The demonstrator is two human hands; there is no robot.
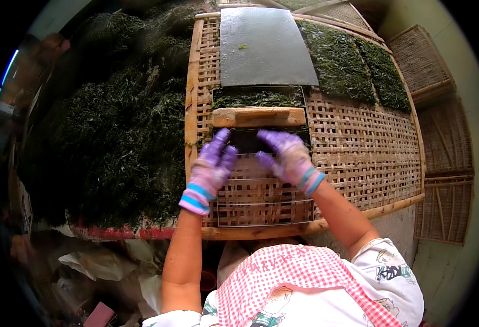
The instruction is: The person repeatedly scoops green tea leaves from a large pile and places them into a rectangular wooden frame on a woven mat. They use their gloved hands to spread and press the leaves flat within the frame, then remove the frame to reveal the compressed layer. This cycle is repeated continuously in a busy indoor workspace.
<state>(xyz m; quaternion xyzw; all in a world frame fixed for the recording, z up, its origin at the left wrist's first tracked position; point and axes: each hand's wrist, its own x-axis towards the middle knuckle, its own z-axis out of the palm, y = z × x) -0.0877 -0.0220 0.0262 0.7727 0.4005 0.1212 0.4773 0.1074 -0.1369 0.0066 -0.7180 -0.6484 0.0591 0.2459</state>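
Note:
My left hand (212, 163), in a purple-dipped glove, is spread over the left side of a thin metal frame (266, 224) on a woven bamboo tray (362, 155). My right hand (286, 155), gloved alike and slightly blurred, hovers at the frame's right side with its fingers apart. Neither hand shows anything held. Just beyond the fingers, a wooden bar (260, 117) lies across the frame. Dark green leafy strands (260, 97), seaweed-like, fill the frame's far part. A grey flat sheet (266, 47) lies past it, with a small green scrap on top.
A large heap of dark green strands (112, 135) lies left of the tray. Two flattened mats of strands (337, 65) cover the tray's far right. More woven trays (444, 139) stand along the right wall. Plastic bags (100, 261) lie below at left.

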